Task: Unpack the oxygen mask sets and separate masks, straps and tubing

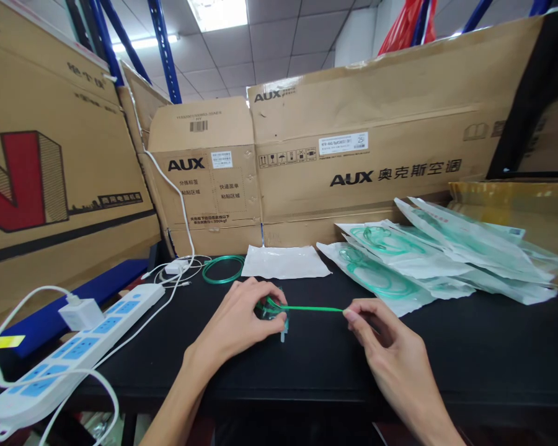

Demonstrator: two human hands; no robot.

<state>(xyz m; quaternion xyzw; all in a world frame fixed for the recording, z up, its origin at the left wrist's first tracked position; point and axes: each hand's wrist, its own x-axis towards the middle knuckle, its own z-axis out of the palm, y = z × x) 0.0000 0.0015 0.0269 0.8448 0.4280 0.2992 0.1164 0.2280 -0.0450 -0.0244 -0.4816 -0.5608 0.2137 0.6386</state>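
Head view — left hand (246,314) curls, right hand (387,339) pinches.

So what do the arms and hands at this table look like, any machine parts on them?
None that I can see: the left hand and right hand are a person's, both ungloved. No rings, watch, cables or markings show, and no sleeve covers the visible forearms.
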